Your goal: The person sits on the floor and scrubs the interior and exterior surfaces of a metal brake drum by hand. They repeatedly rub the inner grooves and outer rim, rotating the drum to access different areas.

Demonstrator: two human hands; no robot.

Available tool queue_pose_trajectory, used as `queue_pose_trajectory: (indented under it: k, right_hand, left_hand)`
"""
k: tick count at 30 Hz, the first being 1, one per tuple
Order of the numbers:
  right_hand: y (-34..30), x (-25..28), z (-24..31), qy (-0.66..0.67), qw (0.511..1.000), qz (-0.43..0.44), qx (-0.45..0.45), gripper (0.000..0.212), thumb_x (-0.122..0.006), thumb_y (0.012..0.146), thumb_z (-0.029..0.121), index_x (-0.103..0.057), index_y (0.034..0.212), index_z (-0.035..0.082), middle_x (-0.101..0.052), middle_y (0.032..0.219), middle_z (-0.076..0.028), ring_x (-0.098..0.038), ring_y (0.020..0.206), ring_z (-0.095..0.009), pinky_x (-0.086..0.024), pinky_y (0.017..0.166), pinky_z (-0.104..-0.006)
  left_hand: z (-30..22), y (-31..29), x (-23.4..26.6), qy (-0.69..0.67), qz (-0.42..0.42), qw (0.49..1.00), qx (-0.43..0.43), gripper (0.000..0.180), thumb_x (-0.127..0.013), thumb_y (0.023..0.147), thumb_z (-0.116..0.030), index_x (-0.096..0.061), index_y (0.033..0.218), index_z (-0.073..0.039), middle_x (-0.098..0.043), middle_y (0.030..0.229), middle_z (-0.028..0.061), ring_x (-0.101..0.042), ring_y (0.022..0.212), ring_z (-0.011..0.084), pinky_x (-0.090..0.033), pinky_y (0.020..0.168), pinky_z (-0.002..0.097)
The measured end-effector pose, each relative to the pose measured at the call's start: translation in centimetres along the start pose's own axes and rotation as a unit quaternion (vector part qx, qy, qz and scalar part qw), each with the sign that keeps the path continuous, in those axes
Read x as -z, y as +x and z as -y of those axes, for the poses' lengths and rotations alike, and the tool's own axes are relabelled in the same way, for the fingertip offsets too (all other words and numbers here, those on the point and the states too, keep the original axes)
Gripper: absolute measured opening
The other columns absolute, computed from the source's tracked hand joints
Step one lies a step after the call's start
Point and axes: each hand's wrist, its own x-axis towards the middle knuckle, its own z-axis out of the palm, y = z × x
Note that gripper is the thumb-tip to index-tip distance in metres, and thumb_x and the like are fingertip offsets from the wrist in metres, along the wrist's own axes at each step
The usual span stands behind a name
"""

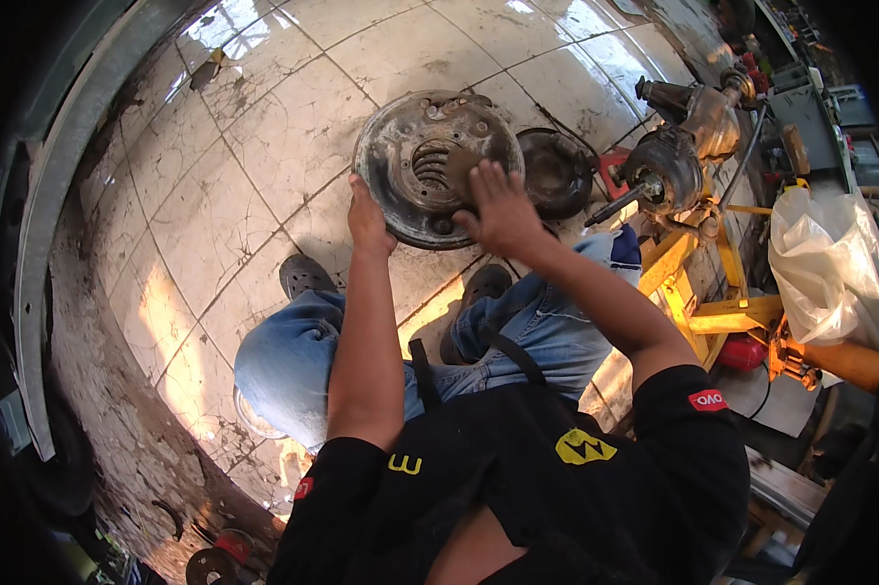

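A round, worn metal brake backing plate (392,200) is held tilted above the tiled floor in front of my knees. My left hand (369,216) grips its near left rim. Over the plate's right side lies my right hand (503,210), fingers stretched and pressing a brown sheet that looks like sandpaper (462,174) against the face. Through the plate's centre hole a dark coil spring (429,164) shows. Bolt holes and small fittings dot the plate. Just behind its right edge, a black round part (554,174) rests on the floor.
To the right, a greasy axle or differential assembly (688,146) rests on a yellow stand (722,314). A translucent plastic bag (824,263) hangs beside it. A red object (615,171) sits near the black part. A curved metal rail (35,244) borders the left.
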Motion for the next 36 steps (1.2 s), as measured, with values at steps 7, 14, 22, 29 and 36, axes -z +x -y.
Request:
queue_pose_trajectory:
  k: [7, 14, 22, 29, 36]
  right_hand:
    - [0.9, 0.3, -1.6, 0.100, 0.995, -0.021, -0.004, 0.084, -0.021, 0.097, 0.065, -0.023, 0.150, 0.000, -0.020, 0.158, -0.017, -0.016, 0.148, -0.030, -0.007, 0.119, -0.0482]
    - [-0.1, -0.1, -1.7, 0.072, 0.994, 0.000, 0.087, 0.082, -0.021, 0.097, 0.064, -0.021, 0.152, 0.003, -0.018, 0.159, -0.016, -0.014, 0.148, -0.030, -0.007, 0.119, -0.0492]
    - [-0.3, 0.6, -1.0, 0.059, 0.993, 0.023, 0.104, 0.080, -0.021, 0.097, 0.064, -0.022, 0.152, 0.006, -0.020, 0.159, -0.013, -0.014, 0.148, -0.027, -0.004, 0.119, -0.0518]
    - [-1.2, 1.1, -0.3, 0.034, 0.992, 0.003, 0.122, 0.073, -0.028, 0.099, 0.057, -0.032, 0.148, 0.003, -0.028, 0.155, -0.017, -0.020, 0.146, -0.031, -0.011, 0.117, -0.0535]
    - [-0.3, 1.1, 2.0, 0.099, 0.993, -0.011, 0.068, 0.069, -0.035, 0.099, 0.053, -0.035, 0.145, 0.000, -0.031, 0.152, -0.023, -0.024, 0.143, -0.040, -0.022, 0.115, -0.0516]
  left_hand:
    - [-0.3, -0.3, -0.1, -0.010, -0.002, 1.000, 0.005, 0.067, -0.034, 0.102, -0.053, -0.040, 0.141, 0.000, -0.053, 0.133, 0.0172, -0.058, 0.114, 0.0330, -0.051, 0.094, 0.0449]
    - [-0.7, -0.6, -0.5, 0.007, -0.026, 1.000, 0.004, 0.066, -0.036, 0.102, -0.052, -0.040, 0.141, 0.000, -0.054, 0.131, 0.0183, -0.059, 0.111, 0.0327, -0.052, 0.093, 0.0449]
    - [0.2, 0.9, 0.6, -0.001, -0.004, 1.000, -0.005, 0.069, -0.038, 0.100, -0.055, -0.041, 0.140, 0.001, -0.055, 0.128, 0.0181, -0.060, 0.109, 0.0322, -0.053, 0.089, 0.0446]
    - [0.1, 0.8, 0.1, 0.011, -0.017, 1.000, -0.010, 0.070, -0.038, 0.099, -0.056, -0.041, 0.140, 0.001, -0.055, 0.127, 0.0181, -0.060, 0.107, 0.0325, -0.053, 0.088, 0.0449]
    - [-0.5, 0.0, -0.7, 0.017, -0.020, 1.000, 0.002, 0.068, -0.035, 0.101, -0.055, -0.041, 0.140, 0.000, -0.055, 0.129, 0.0181, -0.060, 0.108, 0.0329, -0.053, 0.089, 0.0451]
